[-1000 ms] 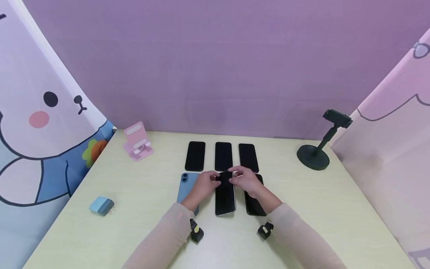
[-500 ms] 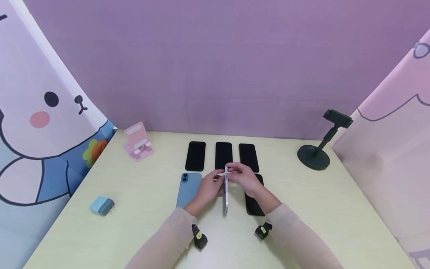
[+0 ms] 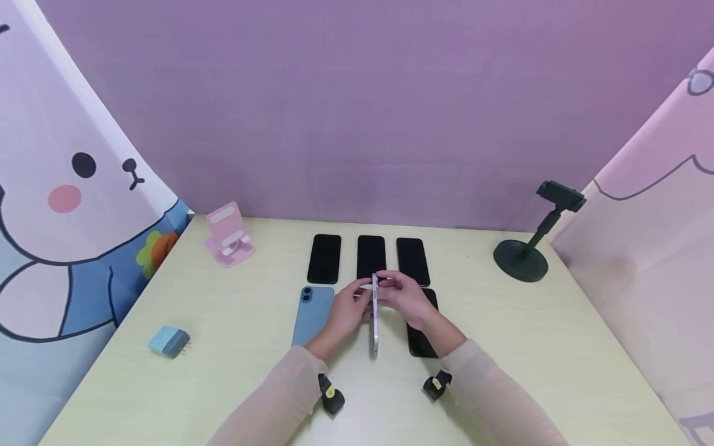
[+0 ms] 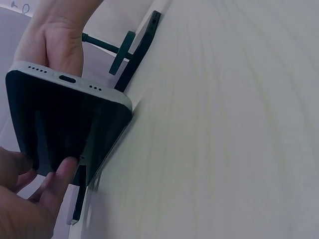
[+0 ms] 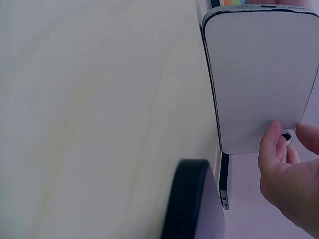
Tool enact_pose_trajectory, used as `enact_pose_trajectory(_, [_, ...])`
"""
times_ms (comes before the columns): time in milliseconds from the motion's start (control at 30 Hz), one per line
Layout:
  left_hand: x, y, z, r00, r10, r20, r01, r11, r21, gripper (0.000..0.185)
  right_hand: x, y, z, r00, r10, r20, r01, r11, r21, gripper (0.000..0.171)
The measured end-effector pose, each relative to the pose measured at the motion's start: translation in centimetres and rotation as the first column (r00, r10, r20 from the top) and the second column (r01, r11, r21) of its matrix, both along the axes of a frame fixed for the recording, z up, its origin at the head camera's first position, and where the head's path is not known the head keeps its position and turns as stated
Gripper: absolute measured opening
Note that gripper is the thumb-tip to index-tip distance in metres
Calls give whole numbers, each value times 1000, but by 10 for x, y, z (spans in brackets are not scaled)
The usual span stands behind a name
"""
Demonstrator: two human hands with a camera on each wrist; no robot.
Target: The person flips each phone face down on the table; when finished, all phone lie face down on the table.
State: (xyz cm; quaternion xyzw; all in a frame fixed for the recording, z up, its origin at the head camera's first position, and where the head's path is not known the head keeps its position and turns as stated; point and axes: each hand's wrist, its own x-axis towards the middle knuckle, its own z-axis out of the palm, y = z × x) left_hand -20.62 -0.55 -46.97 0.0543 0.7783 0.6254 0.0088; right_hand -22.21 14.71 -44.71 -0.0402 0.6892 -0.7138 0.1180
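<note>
A smartphone (image 3: 375, 322) stands on its long edge between the two hands, its thin silver side facing up. Its dark screen (image 4: 65, 114) faces the left hand, and its white back (image 5: 259, 79) faces the right. With its fingertips against the screen, the left hand (image 3: 347, 311) grips the phone near its far end. The right hand (image 3: 408, 301) pinches that same far end, fingers on the back beside the camera lens (image 5: 286, 135). Under the left forearm lies a blue phone (image 3: 314, 313), back up. A black phone (image 3: 422, 339) lies partly hidden beneath the right wrist.
Along the back lie three dark phones: left (image 3: 324, 259), middle (image 3: 370, 254) and right (image 3: 411, 260). A pink folding stand (image 3: 229, 235) is at back left, and a black phone stand (image 3: 521, 260) at back right. The blue charger plug (image 3: 169, 341) sits at front left.
A second ago the middle front phone lay nearly flat, screen up; both hands have tipped it onto its long edge. Over the last half second it has hardly moved.
</note>
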Motion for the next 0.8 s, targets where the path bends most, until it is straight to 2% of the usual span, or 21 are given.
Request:
enact_pose_trajectory(200, [0, -2, 0, 1000, 13, -7, -13, 1000, 28, 28, 1, 0, -2, 999, 42, 27, -42, 999, 4, 43])
enact_pose_trajectory(367, [-1, -4, 5, 998, 49, -28, -48, 999, 15, 27, 0, -1, -2, 997, 72, 29, -73, 996, 42, 44])
enact_pose_trajectory(600, [-5, -12, 12, 996, 30, -81, -38, 994, -101, 33, -4, -4, -5, 993, 106, 60, -116, 972, 202, 42])
enact_pose_trajectory(800, [-7, -20, 15, 999, -1, -38, -6, 987, -160, 31, -5, -6, -7, 993, 87, 78, -106, 946, 307, 37])
